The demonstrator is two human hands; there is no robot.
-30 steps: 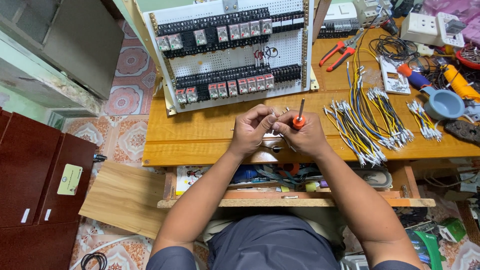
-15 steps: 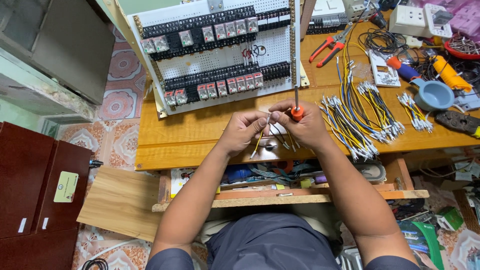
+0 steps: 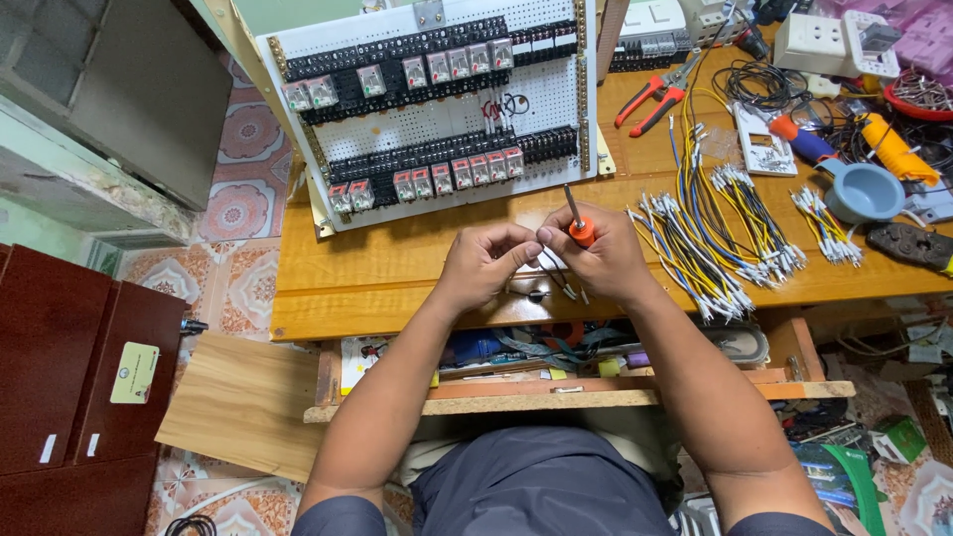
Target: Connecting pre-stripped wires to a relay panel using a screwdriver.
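Apparently the step is fine wire work above the near edge of the wooden bench (image 3: pixel 397 288): it goes best with both wrists braced on the wood and the thin wire (image 3: pixel 554 270) kept short between the fingertips. Left hand (image 3: pixel 483 264) pinches one wire end, thumb against forefinger; right hand (image 3: pixel 596 260) pinches the other and is curled around an orange-handled screwdriver (image 3: pixel 579 223), shaft pointing away. Beyond lie the bundled yellow and blue leads (image 3: pixel 715 233) and, farther off, the white relay panel (image 3: pixel 447 109).
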